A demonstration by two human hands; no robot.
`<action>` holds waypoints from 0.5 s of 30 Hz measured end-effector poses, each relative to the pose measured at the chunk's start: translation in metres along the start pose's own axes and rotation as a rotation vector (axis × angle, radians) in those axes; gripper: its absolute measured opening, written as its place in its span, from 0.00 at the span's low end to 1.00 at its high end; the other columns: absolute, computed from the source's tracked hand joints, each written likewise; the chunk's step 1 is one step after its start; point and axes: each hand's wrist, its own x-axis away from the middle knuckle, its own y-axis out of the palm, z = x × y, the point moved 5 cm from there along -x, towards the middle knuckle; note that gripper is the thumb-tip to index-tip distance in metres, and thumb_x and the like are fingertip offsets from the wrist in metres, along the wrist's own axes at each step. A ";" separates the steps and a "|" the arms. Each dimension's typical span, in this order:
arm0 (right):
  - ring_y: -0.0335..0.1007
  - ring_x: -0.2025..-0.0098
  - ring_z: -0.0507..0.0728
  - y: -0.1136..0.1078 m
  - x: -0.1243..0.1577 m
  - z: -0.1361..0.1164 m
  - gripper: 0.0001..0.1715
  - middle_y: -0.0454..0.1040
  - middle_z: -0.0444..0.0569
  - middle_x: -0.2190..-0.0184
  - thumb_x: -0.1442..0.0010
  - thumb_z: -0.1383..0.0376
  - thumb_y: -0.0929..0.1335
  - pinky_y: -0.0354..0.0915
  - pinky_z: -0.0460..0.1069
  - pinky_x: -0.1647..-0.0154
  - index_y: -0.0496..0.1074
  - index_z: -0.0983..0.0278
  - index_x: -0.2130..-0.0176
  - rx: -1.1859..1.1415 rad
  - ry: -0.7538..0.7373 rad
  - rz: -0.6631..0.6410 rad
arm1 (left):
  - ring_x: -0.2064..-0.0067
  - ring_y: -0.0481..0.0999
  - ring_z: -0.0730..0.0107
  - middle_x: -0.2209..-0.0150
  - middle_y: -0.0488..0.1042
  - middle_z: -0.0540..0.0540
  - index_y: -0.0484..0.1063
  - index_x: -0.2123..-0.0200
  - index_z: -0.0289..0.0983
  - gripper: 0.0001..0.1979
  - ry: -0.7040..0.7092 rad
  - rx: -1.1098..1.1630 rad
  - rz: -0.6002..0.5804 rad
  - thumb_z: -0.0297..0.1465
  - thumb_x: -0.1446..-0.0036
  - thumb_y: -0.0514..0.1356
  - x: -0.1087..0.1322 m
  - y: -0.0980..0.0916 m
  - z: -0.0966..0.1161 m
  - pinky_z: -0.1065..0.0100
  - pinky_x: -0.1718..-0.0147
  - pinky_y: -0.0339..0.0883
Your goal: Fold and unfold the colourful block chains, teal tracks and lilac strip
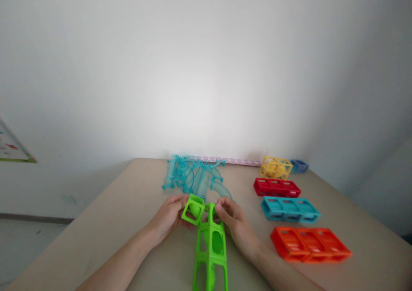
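Note:
In the head view, my left hand (174, 213) is closed around a bright green open-frame cube (192, 209), which is tilted and has a green curved piece inside. My right hand (236, 222) grips the far end of a long green block made of joined open-frame cubes (210, 246). That block runs toward me and leaves the view at the bottom edge. The loose cube sits right against the block's far left corner; I cannot tell whether they are joined. Some of my left fingers are hidden behind the cube.
Clear teal track pieces (202, 179) lie piled beyond my hands, near a purple patterned strip (238, 160) along the wall. On the right are orange (310, 244), blue (289, 209) and red (277, 187) cube rows, a yellow frame block (276, 167) and a dark blue one (299, 166).

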 end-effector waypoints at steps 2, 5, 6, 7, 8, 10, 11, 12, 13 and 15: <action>0.64 0.73 0.53 0.002 0.001 -0.004 0.22 0.68 0.43 0.75 0.46 0.47 0.70 0.57 0.47 0.73 0.63 0.62 0.71 0.021 0.012 0.008 | 0.75 0.76 0.66 0.72 0.78 0.44 0.76 0.64 0.32 0.18 -0.002 0.021 0.012 0.43 0.49 0.63 0.002 0.001 0.001 0.66 0.76 0.71; 0.61 0.75 0.52 0.003 0.002 -0.011 0.23 0.66 0.42 0.77 0.47 0.46 0.70 0.54 0.46 0.76 0.64 0.62 0.72 0.079 0.015 0.027 | 0.71 0.77 0.62 0.69 0.78 0.41 0.75 0.58 0.32 0.25 -0.027 0.024 -0.051 0.49 0.44 0.57 0.006 0.006 0.002 0.63 0.74 0.71; 0.60 0.76 0.51 0.003 0.002 -0.012 0.23 0.66 0.42 0.78 0.48 0.46 0.70 0.54 0.46 0.76 0.65 0.62 0.72 0.094 0.019 0.036 | 0.68 0.77 0.61 0.67 0.78 0.40 0.74 0.56 0.32 0.25 -0.018 0.004 -0.087 0.48 0.45 0.58 0.008 0.008 0.003 0.63 0.72 0.72; 0.59 0.77 0.51 0.003 0.001 -0.013 0.23 0.65 0.42 0.78 0.48 0.46 0.71 0.53 0.46 0.77 0.65 0.62 0.73 0.103 0.025 0.041 | 0.66 0.78 0.60 0.64 0.77 0.40 0.72 0.54 0.34 0.24 0.001 -0.031 -0.120 0.46 0.46 0.60 0.010 0.009 0.005 0.62 0.70 0.72; 0.59 0.77 0.51 0.003 0.001 -0.012 0.23 0.65 0.42 0.79 0.49 0.46 0.71 0.54 0.46 0.77 0.65 0.62 0.73 0.110 0.033 0.045 | 0.63 0.77 0.60 0.61 0.77 0.41 0.71 0.52 0.35 0.24 0.027 -0.076 -0.143 0.43 0.48 0.64 0.012 0.010 0.007 0.62 0.68 0.72; 0.59 0.78 0.51 0.002 -0.001 -0.009 0.23 0.64 0.42 0.79 0.50 0.46 0.71 0.55 0.46 0.77 0.65 0.62 0.73 0.125 0.046 0.055 | 0.59 0.76 0.59 0.58 0.75 0.42 0.69 0.50 0.37 0.27 0.071 -0.175 -0.167 0.37 0.53 0.69 0.015 0.012 0.011 0.64 0.66 0.72; 0.59 0.78 0.51 0.001 -0.002 -0.007 0.23 0.64 0.42 0.79 0.50 0.46 0.72 0.55 0.47 0.78 0.65 0.62 0.74 0.127 0.052 0.063 | 0.59 0.75 0.60 0.58 0.74 0.43 0.69 0.50 0.37 0.28 0.089 -0.211 -0.178 0.35 0.55 0.70 0.015 0.013 0.013 0.65 0.66 0.72; 0.60 0.78 0.51 0.000 -0.003 -0.004 0.23 0.64 0.41 0.79 0.50 0.46 0.71 0.55 0.47 0.78 0.65 0.62 0.74 0.118 0.063 0.068 | 0.60 0.75 0.61 0.59 0.74 0.43 0.69 0.51 0.37 0.26 0.107 -0.232 -0.191 0.35 0.55 0.70 0.016 0.014 0.014 0.66 0.67 0.71; 0.60 0.79 0.51 -0.001 -0.004 0.000 0.23 0.64 0.41 0.80 0.50 0.46 0.71 0.56 0.47 0.78 0.65 0.62 0.74 0.100 0.080 0.072 | 0.61 0.74 0.62 0.61 0.74 0.44 0.70 0.53 0.36 0.24 0.125 -0.243 -0.207 0.35 0.54 0.69 0.015 0.015 0.014 0.66 0.68 0.71; 0.61 0.80 0.51 -0.003 -0.004 0.006 0.23 0.64 0.41 0.81 0.49 0.46 0.70 0.56 0.47 0.79 0.65 0.61 0.74 0.038 0.126 0.085 | 0.64 0.73 0.66 0.65 0.73 0.46 0.70 0.57 0.35 0.20 0.156 -0.247 -0.233 0.35 0.53 0.68 0.014 0.017 0.016 0.68 0.70 0.69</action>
